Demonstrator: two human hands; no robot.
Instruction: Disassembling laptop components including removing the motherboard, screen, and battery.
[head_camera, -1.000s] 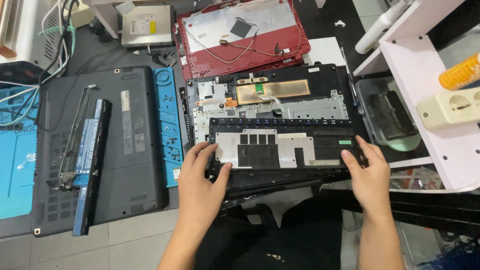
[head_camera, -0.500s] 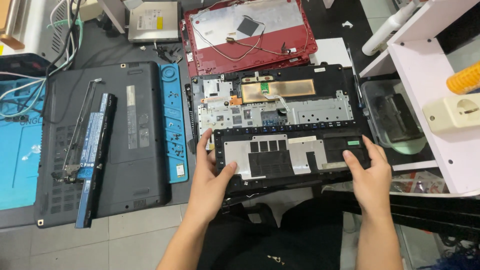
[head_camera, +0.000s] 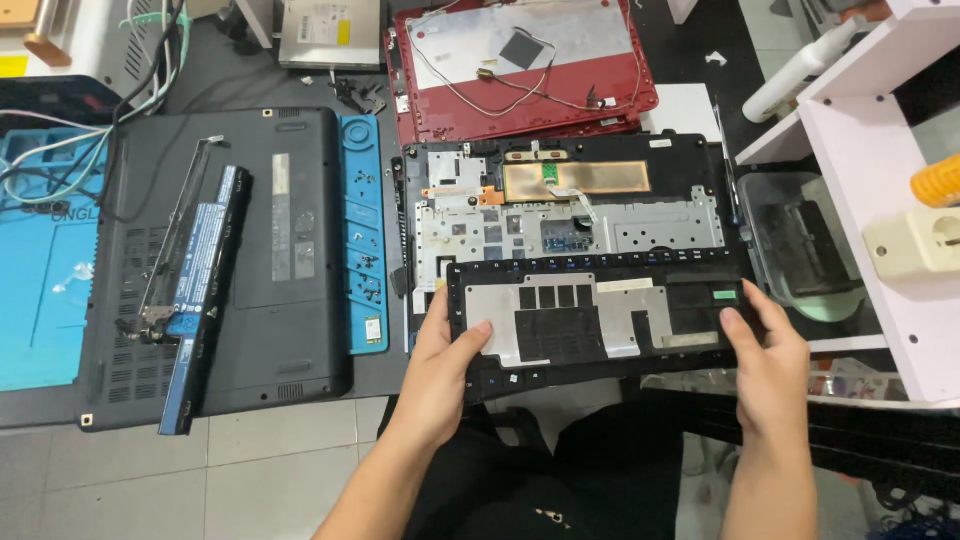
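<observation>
Both my hands hold a black laptop keyboard panel (head_camera: 590, 320), turned back-side up with its silver metal backing showing. My left hand (head_camera: 445, 365) grips its left end and my right hand (head_camera: 770, 365) grips its right end. The panel hovers over the near edge of an opened black laptop chassis (head_camera: 560, 200), whose metal plate, copper-coloured patch and ribbon cable are exposed.
A red laptop lid (head_camera: 520, 60) with loose wires lies behind the chassis. To the left sits a black laptop base (head_camera: 270, 260) with a long battery (head_camera: 200, 290) on it, on a blue mat (head_camera: 40, 290). A white shelf (head_camera: 880, 240) holds a socket adapter (head_camera: 915, 245).
The keyboard panel has come toward me and slightly lifted off the chassis, my hands still gripping its two ends. More of the chassis's metal plate now shows.
</observation>
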